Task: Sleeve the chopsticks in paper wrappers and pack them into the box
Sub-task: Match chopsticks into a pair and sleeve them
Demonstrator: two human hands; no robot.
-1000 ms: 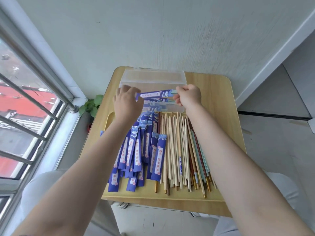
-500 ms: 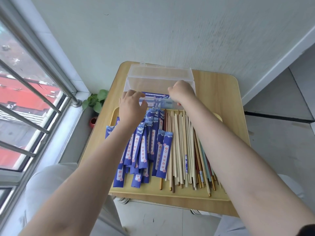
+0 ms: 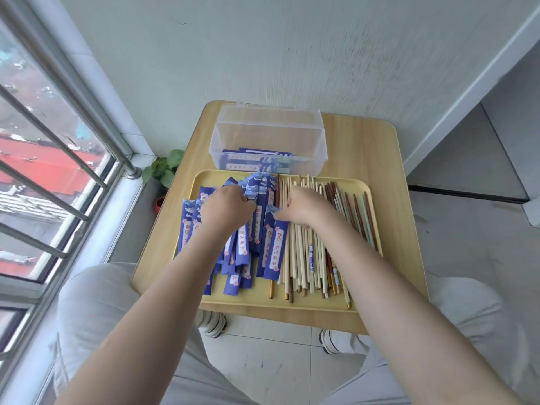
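A clear plastic box (image 3: 267,133) stands open at the back of the small wooden table (image 3: 365,147), and a few blue-sleeved chopsticks (image 3: 257,157) lie in its bottom. In front of it a yellow tray (image 3: 263,299) holds a pile of blue paper wrappers (image 3: 274,252) on the left and several bare chopsticks (image 3: 304,258) on the right. My left hand (image 3: 228,209) lies on the wrapper pile, its fingers curled round one wrapper's top end. My right hand (image 3: 306,209) has its fingers curled over the pale chopsticks at the left edge of the chopstick pile.
A barred window (image 3: 58,141) runs along the left. A small green plant (image 3: 163,168) stands on the floor by the table's left edge. A white wall rises right behind the box. My knees and shoes (image 3: 213,323) sit under the table's front edge.
Both hands let go of the sleeved chopsticks, which now lie in the box, and pulled back toward me onto the tray, left to the wrappers, right to the bare chopsticks.
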